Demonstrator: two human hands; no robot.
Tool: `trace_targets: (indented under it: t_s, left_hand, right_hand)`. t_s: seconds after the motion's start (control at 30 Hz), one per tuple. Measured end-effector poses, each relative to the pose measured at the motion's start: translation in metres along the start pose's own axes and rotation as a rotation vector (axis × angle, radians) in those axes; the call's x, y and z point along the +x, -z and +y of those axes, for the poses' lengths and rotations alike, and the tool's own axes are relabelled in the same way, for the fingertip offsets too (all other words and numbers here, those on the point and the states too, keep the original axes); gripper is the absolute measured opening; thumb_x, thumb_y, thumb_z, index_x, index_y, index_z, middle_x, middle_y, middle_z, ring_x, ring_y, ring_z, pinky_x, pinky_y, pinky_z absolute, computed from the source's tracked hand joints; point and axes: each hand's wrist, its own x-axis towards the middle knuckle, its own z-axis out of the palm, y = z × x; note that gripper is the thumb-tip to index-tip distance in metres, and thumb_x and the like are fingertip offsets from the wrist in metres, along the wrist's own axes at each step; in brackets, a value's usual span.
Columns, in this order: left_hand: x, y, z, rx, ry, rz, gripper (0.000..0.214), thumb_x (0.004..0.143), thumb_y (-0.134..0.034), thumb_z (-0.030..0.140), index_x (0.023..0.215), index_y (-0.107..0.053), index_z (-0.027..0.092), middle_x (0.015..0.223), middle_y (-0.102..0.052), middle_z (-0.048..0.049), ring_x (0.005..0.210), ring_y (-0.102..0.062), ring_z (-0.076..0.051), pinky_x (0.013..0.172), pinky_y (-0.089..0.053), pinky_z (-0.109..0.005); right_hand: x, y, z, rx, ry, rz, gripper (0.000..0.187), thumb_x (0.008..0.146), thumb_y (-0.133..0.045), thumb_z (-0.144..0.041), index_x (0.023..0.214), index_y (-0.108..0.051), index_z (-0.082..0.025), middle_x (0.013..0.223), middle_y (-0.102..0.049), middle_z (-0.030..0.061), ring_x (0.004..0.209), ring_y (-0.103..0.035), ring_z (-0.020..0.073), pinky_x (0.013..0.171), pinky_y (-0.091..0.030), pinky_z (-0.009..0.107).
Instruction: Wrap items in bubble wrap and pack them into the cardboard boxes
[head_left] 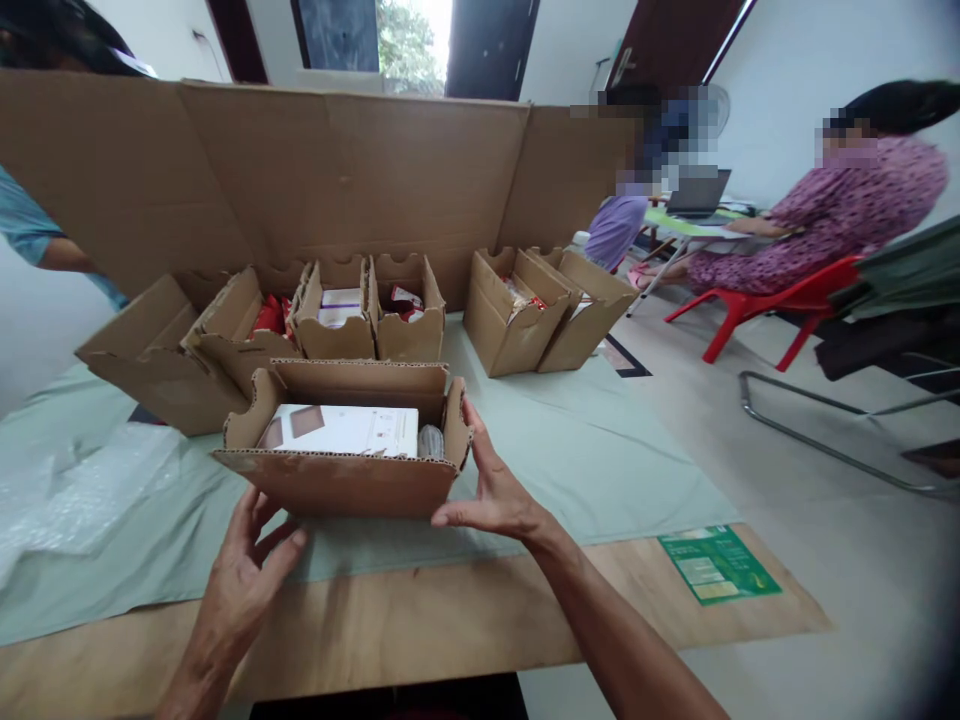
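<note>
**Hands on either side of the open box**

I see the open box (337, 470) on the green cloth (600, 450), straight ahead of me, with a white packet (345, 430) lying flat inside it and a small wrapped thing (430, 440) tucked into its right end. My right hand (495, 490) is at the right end of the box, fingers spread wide along the end wall and thumb at the lower front corner. It braces the box rather than clamps it. My left hand (240, 580) is just in front of the box's left corner, fingers loose and apart, holding nothing. I cannot tell whether its thumb touches the cardboard.

As I judge it, the weak point is that one-sided hold. A push from the right with nothing firm on the left could slide or twist the box on the cloth, and the thin walls could buckle and tip the packet.

Close behind the box is a row of small boxes (337, 320), so there is little room to move it back. Behind and to the right are two more boxes (547, 310). A big cardboard sheet (337, 180) stands behind them all. To the left of the box lies bubble wrap (82, 490), and to the front right a green card (718, 565) on the wooden table (450, 620). Far to the right a person sits on a red chair (787, 300)
</note>
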Motion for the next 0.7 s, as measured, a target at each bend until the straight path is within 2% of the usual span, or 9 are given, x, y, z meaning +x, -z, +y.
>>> trace_targets:
  t_s: [0.1, 0.2, 0.3, 0.4, 0.53, 0.7]
  left_hand:
    - [-0.002, -0.008, 0.000, 0.021, 0.004, 0.021, 0.084, 0.084, -0.073, 0.054, 0.157, -0.037, 0.032, 0.151, -0.054, -0.0138, 0.129, -0.064, -0.034, 0.097, -0.061, -0.045]
    - [-0.006, -0.019, -0.002, 0.034, 0.000, -0.004, 0.084, 0.084, -0.073, 0.054, 0.157, -0.036, 0.033, 0.150, -0.054, -0.0129, 0.130, -0.063, -0.033, 0.092, -0.063, -0.039]
    - [-0.016, -0.035, -0.003, -0.031, 0.016, -0.043, 0.085, 0.084, -0.073, 0.054, 0.157, -0.034, 0.035, 0.151, -0.054, -0.0123, 0.129, -0.064, -0.033, 0.091, -0.064, -0.038]
    - [-0.030, -0.058, 0.001, -0.123, 0.028, -0.148, 0.085, 0.084, -0.072, 0.053, 0.157, -0.034, 0.033, 0.156, -0.051, -0.0139, 0.126, -0.067, -0.034, 0.095, -0.063, -0.042]
    - [-0.038, -0.090, 0.017, -0.128, -0.035, -0.321, 0.084, 0.085, -0.071, 0.046, 0.158, -0.035, 0.026, 0.160, -0.045, -0.0179, 0.132, -0.062, -0.036, 0.102, -0.059, -0.048]
    - [-0.020, -0.113, 0.035, -0.076, -0.204, -0.451, 0.084, 0.086, -0.063, 0.034, 0.162, -0.029, 0.027, 0.161, -0.045, -0.0162, 0.145, -0.049, -0.035, 0.107, -0.055, -0.052]
  right_hand:
    - [0.004, 0.001, 0.005, 0.045, -0.030, 0.017, 0.145, 0.066, -0.087, -0.069, 0.168, 0.008, -0.031, 0.175, -0.018, 0.0175, 0.160, -0.021, 0.0390, 0.124, -0.032, 0.058]
    - [-0.011, 0.012, 0.000, -0.005, -0.021, 0.051, 0.141, 0.067, -0.087, -0.068, 0.168, 0.004, -0.032, 0.173, -0.023, 0.0169, 0.156, -0.030, 0.0409, 0.121, -0.036, 0.060]
    - [-0.046, 0.029, -0.012, -0.116, 0.024, 0.087, 0.133, 0.069, -0.085, -0.069, 0.169, -0.005, -0.034, 0.172, -0.027, 0.0134, 0.153, -0.035, 0.0417, 0.119, -0.042, 0.059]
    - [-0.092, 0.048, -0.019, -0.238, -0.014, 0.144, 0.128, 0.072, -0.084, -0.065, 0.169, -0.006, -0.037, 0.172, -0.028, 0.0107, 0.150, -0.041, 0.0426, 0.112, -0.051, 0.058]
    - [-0.131, 0.072, -0.004, -0.333, -0.141, 0.239, 0.125, 0.075, -0.086, -0.058, 0.168, -0.005, -0.040, 0.174, -0.024, 0.0087, 0.153, -0.035, 0.0435, 0.117, -0.045, 0.064]
    - [-0.134, 0.096, 0.025, -0.206, -0.245, 0.331, 0.133, 0.069, -0.084, -0.069, 0.169, -0.005, -0.033, 0.176, -0.016, 0.0116, 0.158, -0.024, 0.0407, 0.125, -0.031, 0.062]
